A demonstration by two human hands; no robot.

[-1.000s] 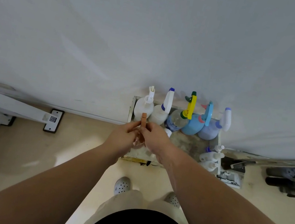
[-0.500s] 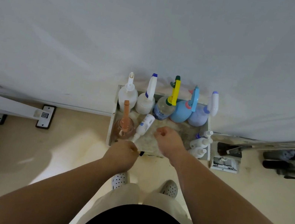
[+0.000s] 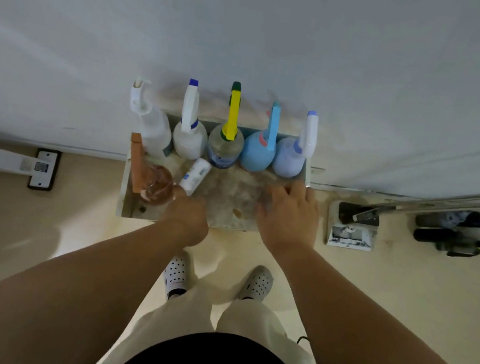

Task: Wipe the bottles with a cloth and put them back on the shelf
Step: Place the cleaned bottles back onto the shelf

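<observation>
My left hand (image 3: 186,215), just left of the frame's centre, is curled round the lower end of a small white bottle (image 3: 196,176). The bottle slants up and to the right out of my fist, over the front of the shelf (image 3: 132,207). Its cap points toward the back row. My right hand (image 3: 288,218), right of centre, lies palm down over the shelf's right front part, fingers (image 3: 297,191) straight and slightly spread, holding nothing that I can see. What lies under it is hidden.

The shelf sits on the floor against the wall in the middle of the frame. Five spray bottles stand upright along its back: a white-trigger bottle (image 3: 153,129), a blue-tipped bottle (image 3: 189,141), a yellow-trigger bottle (image 3: 224,149), a light blue bottle (image 3: 257,156) and a lilac bottle (image 3: 288,162). At front left, just beside my left hand, stands an orange-trigger bottle (image 3: 156,187).

My white shoes (image 3: 174,272) show below the shelf.
</observation>
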